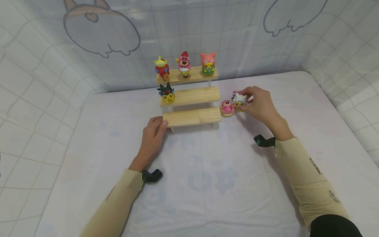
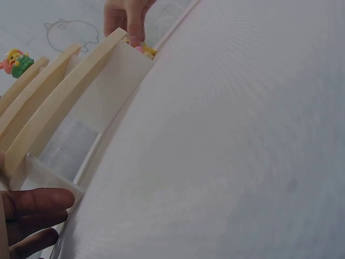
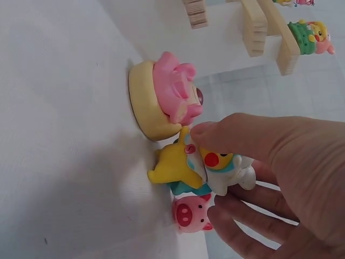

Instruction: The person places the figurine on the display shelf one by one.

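Note:
My right hand pinches a yellow figurine in a white hooded outfit between thumb and fingers, low over the cloth. Right beside it sits a pink bear figurine on a round tan base. In the right wrist view a pink pig figurine is on the held figurine's other side. My left hand holds the left end of the lowest step of a three-step wooden display stand, thumb at its front corner. The left wrist view shows fingers of this hand against the stand's white end support.
On the top step stand a three-eyed alien figurine, a pink bear with a red hat and a pink-hooded figurine in green. A black-eared yellow figurine is on the middle step's left. A patterned curtain hangs close behind.

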Available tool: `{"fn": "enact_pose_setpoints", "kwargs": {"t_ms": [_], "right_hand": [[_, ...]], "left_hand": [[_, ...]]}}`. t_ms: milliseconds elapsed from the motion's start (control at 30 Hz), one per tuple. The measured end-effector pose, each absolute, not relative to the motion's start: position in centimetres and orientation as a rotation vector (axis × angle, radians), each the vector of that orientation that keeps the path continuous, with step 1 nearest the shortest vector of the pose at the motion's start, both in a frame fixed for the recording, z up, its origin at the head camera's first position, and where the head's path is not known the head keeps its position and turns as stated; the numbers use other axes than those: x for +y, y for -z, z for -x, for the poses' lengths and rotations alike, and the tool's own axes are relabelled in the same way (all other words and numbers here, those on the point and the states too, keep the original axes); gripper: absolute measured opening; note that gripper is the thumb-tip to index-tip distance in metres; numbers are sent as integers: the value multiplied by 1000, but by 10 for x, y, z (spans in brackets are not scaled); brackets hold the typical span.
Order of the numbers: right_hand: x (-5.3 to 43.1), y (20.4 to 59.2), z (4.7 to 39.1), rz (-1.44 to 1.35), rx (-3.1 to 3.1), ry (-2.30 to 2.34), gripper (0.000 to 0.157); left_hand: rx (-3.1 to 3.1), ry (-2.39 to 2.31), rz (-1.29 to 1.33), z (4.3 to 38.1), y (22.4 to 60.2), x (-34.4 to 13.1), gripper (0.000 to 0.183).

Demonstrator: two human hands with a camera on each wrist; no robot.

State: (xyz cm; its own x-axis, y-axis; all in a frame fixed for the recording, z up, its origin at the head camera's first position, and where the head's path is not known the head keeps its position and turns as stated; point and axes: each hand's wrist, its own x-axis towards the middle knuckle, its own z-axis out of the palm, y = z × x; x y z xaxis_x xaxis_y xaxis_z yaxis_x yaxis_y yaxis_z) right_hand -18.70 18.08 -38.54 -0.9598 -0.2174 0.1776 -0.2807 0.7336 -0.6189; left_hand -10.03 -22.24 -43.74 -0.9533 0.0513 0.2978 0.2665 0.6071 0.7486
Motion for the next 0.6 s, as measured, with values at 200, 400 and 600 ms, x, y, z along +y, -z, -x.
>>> {"fn": "enact_pose_setpoints", "kwargs": {"t_ms": [200,400,600], "right_hand": [[183,381,185,-434,-2852,-996,46],[189,367,183,-457,-2860,-936,42],[195,358,180,-458,-2853,-895,41]], "left_hand": [[-2569,1269,274,101,436,-222,41],[-2583,1265,264,100,437,-223,45],[-2583,1275,261,100,436,-221,45]]}}
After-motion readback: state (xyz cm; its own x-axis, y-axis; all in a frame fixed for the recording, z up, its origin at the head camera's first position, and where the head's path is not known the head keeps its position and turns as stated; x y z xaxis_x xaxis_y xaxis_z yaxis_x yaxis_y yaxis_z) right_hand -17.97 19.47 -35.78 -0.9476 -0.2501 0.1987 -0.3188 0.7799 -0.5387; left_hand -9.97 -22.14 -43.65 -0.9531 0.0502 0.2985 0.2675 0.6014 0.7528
